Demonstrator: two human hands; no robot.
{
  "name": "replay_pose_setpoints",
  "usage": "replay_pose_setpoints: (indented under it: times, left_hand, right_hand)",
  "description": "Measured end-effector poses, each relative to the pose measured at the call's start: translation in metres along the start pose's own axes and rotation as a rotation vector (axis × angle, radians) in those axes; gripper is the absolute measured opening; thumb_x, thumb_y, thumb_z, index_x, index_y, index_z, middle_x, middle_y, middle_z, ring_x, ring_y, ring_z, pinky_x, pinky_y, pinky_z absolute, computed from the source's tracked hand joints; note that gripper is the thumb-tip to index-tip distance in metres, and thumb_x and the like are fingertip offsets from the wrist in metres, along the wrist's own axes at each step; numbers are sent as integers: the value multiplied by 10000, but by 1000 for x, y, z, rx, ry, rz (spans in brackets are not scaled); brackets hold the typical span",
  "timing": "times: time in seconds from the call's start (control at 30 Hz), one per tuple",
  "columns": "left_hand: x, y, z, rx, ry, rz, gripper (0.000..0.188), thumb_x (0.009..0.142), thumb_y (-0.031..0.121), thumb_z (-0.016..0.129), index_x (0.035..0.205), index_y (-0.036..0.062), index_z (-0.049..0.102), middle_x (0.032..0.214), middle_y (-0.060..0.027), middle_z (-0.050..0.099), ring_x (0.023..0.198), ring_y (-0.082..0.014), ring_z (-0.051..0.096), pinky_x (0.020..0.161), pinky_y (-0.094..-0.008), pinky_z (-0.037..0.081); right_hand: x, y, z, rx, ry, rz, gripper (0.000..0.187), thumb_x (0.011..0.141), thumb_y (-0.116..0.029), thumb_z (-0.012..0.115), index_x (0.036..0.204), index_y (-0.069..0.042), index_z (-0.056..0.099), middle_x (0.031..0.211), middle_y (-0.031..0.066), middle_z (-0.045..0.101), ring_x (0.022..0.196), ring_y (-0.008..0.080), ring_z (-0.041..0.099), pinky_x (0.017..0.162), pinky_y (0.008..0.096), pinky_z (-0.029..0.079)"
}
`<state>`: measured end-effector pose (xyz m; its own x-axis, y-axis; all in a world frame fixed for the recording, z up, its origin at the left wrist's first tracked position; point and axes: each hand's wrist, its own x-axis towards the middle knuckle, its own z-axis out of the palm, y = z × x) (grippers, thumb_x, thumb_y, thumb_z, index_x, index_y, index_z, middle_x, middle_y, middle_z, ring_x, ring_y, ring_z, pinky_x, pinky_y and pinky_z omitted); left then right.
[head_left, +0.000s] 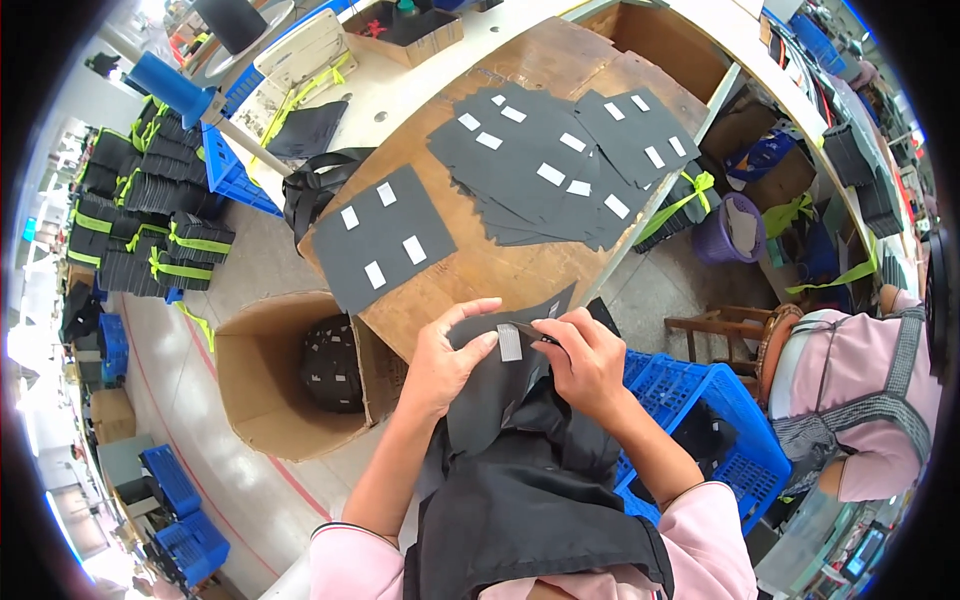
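Note:
A black fabric panel (480,385) with white labels drapes over my lap at the table's near edge. My left hand (447,360) grips its left side, thumb on top beside a white label (510,343) and forefinger stretched out; its other fingers are hidden. In my right hand (583,362) is a small dark pointed tool (524,329), perhaps thread snips, its tip close to that label's upper right corner. On the wooden table (400,318), a single black panel (385,238) with white labels lies at left. A fanned pile of similar panels (530,170) spreads farther back.
A cardboard box (270,400) holding black pieces stands at left. Close to my right arm is a blue crate (700,410). Tied black stacks (140,220) sit far left. At right are a purple basket (728,235), a wooden stool (725,330) and a person in pink (870,390).

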<state>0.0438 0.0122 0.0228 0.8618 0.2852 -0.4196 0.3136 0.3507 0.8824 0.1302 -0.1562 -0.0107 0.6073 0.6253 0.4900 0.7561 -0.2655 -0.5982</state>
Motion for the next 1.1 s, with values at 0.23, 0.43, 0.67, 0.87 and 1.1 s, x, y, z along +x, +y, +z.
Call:
replay_pose_setpoints:
  times: [0.23, 0.43, 0.67, 0.87, 1.1]
  left_hand:
    - [-2, -4, 2, 222, -49, 30, 278, 843, 66, 583, 1113, -1, 575, 953, -28, 601, 862, -83, 556, 776, -226, 452]
    - [-9, -9, 0, -75, -280, -3, 333, 847, 261, 656, 1046, 3, 586, 953, -34, 565, 899, -78, 533, 779, -226, 430]
    - [-12, -17, 5, -142, -129, -206, 274, 822, 168, 676, 1017, -10, 608, 888, -39, 632, 760, -96, 588, 689, -237, 483]
    - [-17, -17, 9, -91, -123, -133, 265, 818, 136, 669, 1017, -26, 605, 892, -54, 636, 761, -101, 593, 690, -238, 488]
    - [-21, -14, 12, -91, -122, -140, 255, 808, 115, 667, 1011, -28, 607, 893, -54, 636, 762, -99, 590, 694, -232, 480]
  right_hand:
    - [25, 15, -23, 318, -324, 314, 374, 656, -23, 717, 1006, -42, 584, 776, 80, 506, 678, 201, 519, 603, 317, 426]
    - [29, 16, -37, 623, -666, 379, 168, 756, -82, 677, 839, -8, 551, 673, 37, 469, 633, 129, 469, 573, 273, 372]
    - [-13, -16, -17, 317, 25, 427, 260, 764, -84, 679, 989, -43, 556, 824, 96, 538, 649, 192, 559, 567, 260, 443]
    - [-26, -21, -32, 20, -64, 175, 319, 699, -83, 703, 992, -77, 577, 853, 82, 549, 661, 254, 583, 541, 331, 448]
    - [-25, -23, -20, 142, -4, 238, 314, 702, -39, 705, 992, -67, 586, 852, 99, 556, 635, 248, 578, 541, 310, 465]
